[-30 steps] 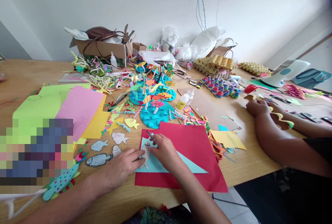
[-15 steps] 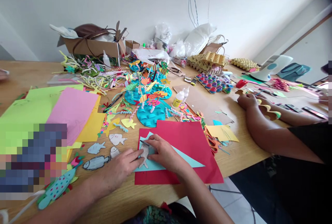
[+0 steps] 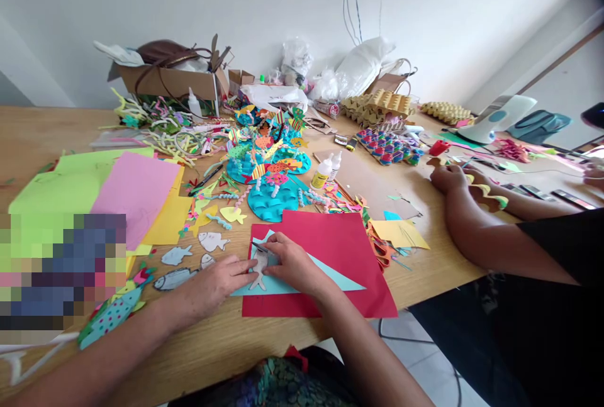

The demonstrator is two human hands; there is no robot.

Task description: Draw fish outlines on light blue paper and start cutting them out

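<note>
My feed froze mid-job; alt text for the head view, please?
The right hand holds a pen or pencil near one end of a fish cutout on blue paper over red paper; the left hand rests at the cutout's edge. Other fish cutouts lie to the left, glue bottles stand beyond, and another person's arm reaches in at right.

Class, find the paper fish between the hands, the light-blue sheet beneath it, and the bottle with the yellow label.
Paper fish (image 3: 260, 267), head view, on its body.
Light-blue sheet (image 3: 344, 281), head view, on its pointed end.
Bottle (image 3: 321, 178), head view, on its yellow label.
</note>
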